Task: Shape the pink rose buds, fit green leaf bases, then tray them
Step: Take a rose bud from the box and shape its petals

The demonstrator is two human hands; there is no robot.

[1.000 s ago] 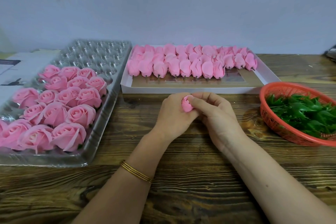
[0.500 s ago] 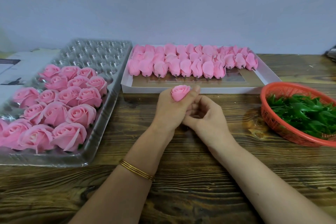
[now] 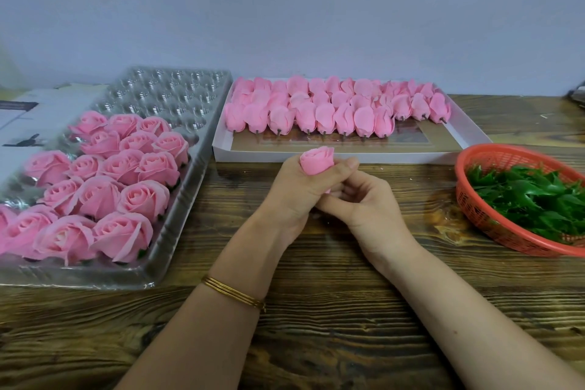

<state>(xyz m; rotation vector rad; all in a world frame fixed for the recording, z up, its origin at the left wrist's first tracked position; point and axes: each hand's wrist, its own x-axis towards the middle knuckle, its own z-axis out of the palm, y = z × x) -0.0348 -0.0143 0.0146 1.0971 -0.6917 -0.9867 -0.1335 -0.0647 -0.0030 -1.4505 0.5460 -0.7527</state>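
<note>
Pink rose bud (image 3: 317, 161) stands upright at the middle of the wooden table (image 3: 316, 310), its tip open to the camera. It sits in the left hand (image 3: 294, 190), whose thumb and fingers are wrapped round its lower half. The right hand (image 3: 364, 203) sits just below and at 4 o'clock from it, fingers curled in on the bud's bottom end, where a sliver of pink shows.

The step looks like shaping. It is likely done best with a loose left fist, so the petals are not creased. The right fingers can then steady and turn the base while the outer petals are eased outward evenly.

At 12 o'clock, a white cardboard box (image 3: 348, 157) holds rows of unshaped buds (image 3: 316, 111) lying on their sides. At 3 o'clock, a red plastic basket (image 3: 474, 209) holds the green leaf bases (image 3: 531, 200); none is fitted to the held bud yet. At 9 o'clock, a clear plastic tray (image 3: 202, 168) carries the finished roses (image 3: 123, 168), with empty cups at its far end. A gold bangle (image 3: 234, 293) circles the left wrist.

One second earlier the bud lay low between both hands, with the right fingers over its top. Since then it has been raised out of the left fist and the right hand has dropped beneath. Half a second ago the pose was already close to this one.
</note>
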